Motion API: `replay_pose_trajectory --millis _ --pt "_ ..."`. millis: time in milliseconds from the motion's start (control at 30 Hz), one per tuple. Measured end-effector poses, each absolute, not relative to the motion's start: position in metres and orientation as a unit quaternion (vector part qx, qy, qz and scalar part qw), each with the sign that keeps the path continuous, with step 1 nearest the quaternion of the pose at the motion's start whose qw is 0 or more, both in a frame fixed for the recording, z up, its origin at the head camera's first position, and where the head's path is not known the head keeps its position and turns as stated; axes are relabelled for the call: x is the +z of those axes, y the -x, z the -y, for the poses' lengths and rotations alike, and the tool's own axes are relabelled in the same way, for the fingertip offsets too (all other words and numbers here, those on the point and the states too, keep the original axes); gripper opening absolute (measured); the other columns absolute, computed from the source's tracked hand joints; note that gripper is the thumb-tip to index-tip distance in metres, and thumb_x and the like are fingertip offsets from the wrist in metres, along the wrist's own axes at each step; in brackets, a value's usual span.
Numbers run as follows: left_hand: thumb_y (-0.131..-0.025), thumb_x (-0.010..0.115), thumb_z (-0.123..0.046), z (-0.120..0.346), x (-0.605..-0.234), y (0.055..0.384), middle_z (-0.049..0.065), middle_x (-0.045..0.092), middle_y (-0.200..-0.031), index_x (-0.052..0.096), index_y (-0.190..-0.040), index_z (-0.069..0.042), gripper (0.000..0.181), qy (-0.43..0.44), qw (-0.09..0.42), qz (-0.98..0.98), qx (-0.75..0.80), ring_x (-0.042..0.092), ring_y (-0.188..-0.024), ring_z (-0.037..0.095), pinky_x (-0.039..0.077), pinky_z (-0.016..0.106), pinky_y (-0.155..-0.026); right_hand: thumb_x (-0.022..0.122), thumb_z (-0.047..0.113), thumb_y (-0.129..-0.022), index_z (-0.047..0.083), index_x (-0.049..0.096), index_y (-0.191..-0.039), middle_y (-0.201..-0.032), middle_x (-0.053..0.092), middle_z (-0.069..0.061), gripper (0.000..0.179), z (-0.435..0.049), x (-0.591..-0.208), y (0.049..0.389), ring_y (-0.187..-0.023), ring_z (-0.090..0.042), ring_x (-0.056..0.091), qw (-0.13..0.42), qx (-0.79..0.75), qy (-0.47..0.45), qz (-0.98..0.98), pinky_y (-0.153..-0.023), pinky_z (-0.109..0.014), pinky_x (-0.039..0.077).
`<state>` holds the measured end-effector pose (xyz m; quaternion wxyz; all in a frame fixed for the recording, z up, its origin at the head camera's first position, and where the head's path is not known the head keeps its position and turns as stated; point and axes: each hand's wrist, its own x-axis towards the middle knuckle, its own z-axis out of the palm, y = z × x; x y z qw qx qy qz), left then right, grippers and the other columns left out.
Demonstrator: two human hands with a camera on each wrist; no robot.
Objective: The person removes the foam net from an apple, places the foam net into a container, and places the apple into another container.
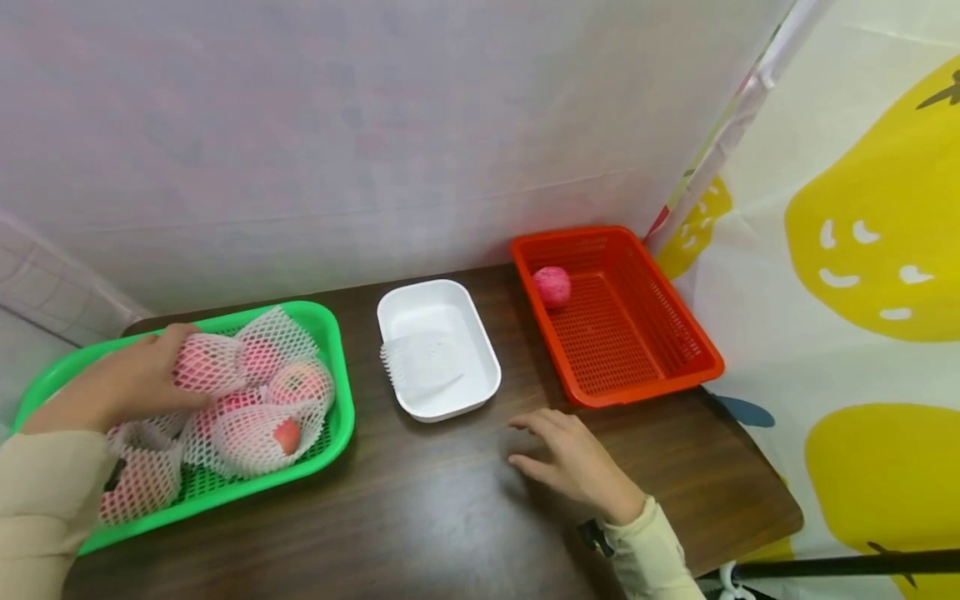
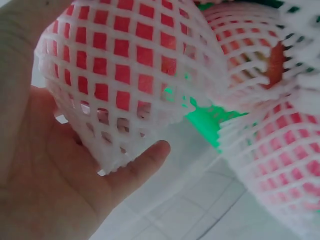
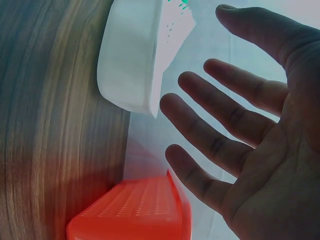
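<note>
At the left, the green basket (image 1: 342, 400) holds several red apples in white foam nets. My left hand (image 1: 150, 375) reaches over its far side and grips one netted apple (image 1: 208, 364), fingers and thumb around the net. The left wrist view shows the diamond mesh of this netted apple (image 2: 120, 65) against the palm, with other netted apples (image 2: 287, 150) close by. My right hand (image 1: 573, 462) hovers over the table between the white tray and the red basket, fingers spread and holding nothing. In the right wrist view its palm and fingers (image 3: 215, 135) show bare.
A white tray (image 1: 480, 350) in the middle holds an empty foam net (image 1: 427, 362) that hangs over its left rim. The red basket (image 1: 645, 392) at the right contains one bare pink apple (image 1: 552, 287). Behind the brown table (image 1: 420, 517) hangs a pale curtain (image 1: 375, 150).
</note>
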<state>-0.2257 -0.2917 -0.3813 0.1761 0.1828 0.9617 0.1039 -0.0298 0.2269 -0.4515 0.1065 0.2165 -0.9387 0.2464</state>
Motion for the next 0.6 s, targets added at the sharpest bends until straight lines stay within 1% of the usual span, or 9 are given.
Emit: replay_pose_trajectory --millis 100,200,300,367,433,467,533,600 --pt "-0.074 0.074 -0.071 0.288 -0.375 0.223 0.048 0.036 -0.129 0.020 -0.144 0.012 0.121 -0.184 0.154 -0.967 0.091 0.043 -0.112 0.064 0.042 0.071 -0.082 0.082 0.032 -0.083 0.011 0.067 -0.120 -0.111 0.067 0.002 0.045 -0.227 -0.452 0.030 -0.096 -0.014 0.062 0.104 0.247 -0.215 0.939 -0.085 -0.041 0.049" --pt "-0.073 0.071 -0.074 0.283 -0.366 0.217 0.048 0.033 -0.131 0.020 -0.147 0.008 0.122 -0.187 0.134 -0.970 0.084 0.041 -0.114 0.064 0.041 0.073 -0.082 0.082 0.032 -0.084 0.010 0.067 -0.120 -0.111 0.067 0.002 0.045 -0.227 -0.452 0.031 -0.097 -0.014 0.062 0.101 0.249 -0.217 0.939 -0.085 -0.041 0.049" --pt "-0.073 0.070 -0.077 0.272 -0.355 0.207 0.047 0.036 -0.131 0.021 -0.148 0.005 0.122 -0.202 0.112 -0.970 0.079 0.045 -0.112 0.062 0.043 0.072 -0.082 0.082 0.032 -0.084 0.010 0.067 -0.121 -0.111 0.067 0.002 0.045 -0.227 -0.452 0.032 -0.097 -0.014 0.062 0.100 0.250 -0.219 0.938 -0.084 -0.041 0.049" --pt "-0.073 0.072 -0.075 0.263 -0.348 0.198 0.045 0.039 -0.129 0.023 -0.148 0.003 0.118 -0.217 0.094 -0.968 0.083 0.049 -0.109 0.060 0.045 0.069 -0.080 0.081 0.032 -0.084 0.011 0.067 -0.121 -0.111 0.067 0.002 0.045 -0.227 -0.452 0.032 -0.096 -0.014 0.062 0.099 0.249 -0.220 0.938 -0.084 -0.041 0.049" --pt "-0.074 0.077 -0.068 0.251 -0.342 0.188 0.042 0.044 -0.125 0.025 -0.149 0.001 0.114 -0.239 0.072 -0.964 0.094 0.054 -0.105 0.055 0.047 0.067 -0.077 0.081 0.033 -0.084 0.011 0.067 -0.121 -0.111 0.067 0.002 0.045 -0.226 -0.452 0.032 -0.096 -0.013 0.062 0.098 0.249 -0.220 0.938 -0.084 -0.041 0.049" --pt "-0.074 0.080 -0.062 0.245 -0.340 0.182 0.040 0.046 -0.124 0.027 -0.149 0.000 0.111 -0.251 0.060 -0.961 0.103 0.055 -0.105 0.053 0.048 0.066 -0.077 0.081 0.033 -0.084 0.011 0.067 -0.120 -0.110 0.067 0.002 0.044 -0.226 -0.452 0.032 -0.096 -0.013 0.062 0.098 0.249 -0.220 0.938 -0.084 -0.041 0.049" --pt "-0.075 0.081 -0.057 0.232 -0.336 0.170 0.038 0.048 -0.125 0.027 -0.151 -0.001 0.109 -0.273 0.041 -0.955 0.111 0.057 -0.105 0.051 0.048 0.065 -0.078 0.081 0.034 -0.084 0.012 0.067 -0.120 -0.111 0.067 0.002 0.044 -0.226 -0.452 0.033 -0.096 -0.013 0.062 0.098 0.249 -0.219 0.938 -0.084 -0.041 0.049" --pt "-0.074 0.082 -0.056 0.218 -0.335 0.157 0.035 0.051 -0.125 0.029 -0.151 -0.003 0.107 -0.292 0.016 -0.949 0.116 0.058 -0.106 0.048 0.048 0.066 -0.079 0.081 0.034 -0.084 0.012 0.067 -0.120 -0.111 0.067 0.002 0.044 -0.225 -0.452 0.033 -0.097 -0.013 0.062 0.098 0.249 -0.218 0.939 -0.085 -0.041 0.049"
